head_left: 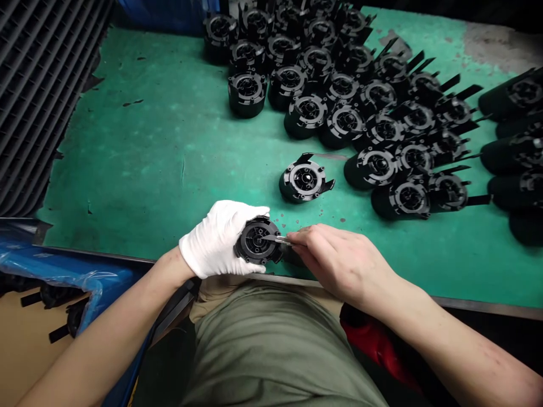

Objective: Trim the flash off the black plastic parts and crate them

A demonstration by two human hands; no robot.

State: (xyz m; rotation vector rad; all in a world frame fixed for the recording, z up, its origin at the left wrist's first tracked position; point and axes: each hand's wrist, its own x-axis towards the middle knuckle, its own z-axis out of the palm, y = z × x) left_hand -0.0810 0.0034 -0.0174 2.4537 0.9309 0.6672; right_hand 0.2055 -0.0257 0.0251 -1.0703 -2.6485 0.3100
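My left hand (224,237), in a white glove, is wrapped round a black round plastic housing (250,249) near the table's front edge. The housing's ribbed, ringed end faces up toward me. Bare, my right hand (339,254) pinches a slim metal craft knife (283,240). The knife's blade points left and its tip lies over the middle of the housing; whether it touches cannot be seen. Just beyond my hands, a single similar housing (306,180) stands on the green table mat (169,152).
Many similar black housings (311,113) stand grouped at the back and right, some with long prongs. More black cylinders (513,155) line the right edge. A dark slatted rack (42,85) is at left. Below it, a box lined with blue plastic (85,271) holds black parts.
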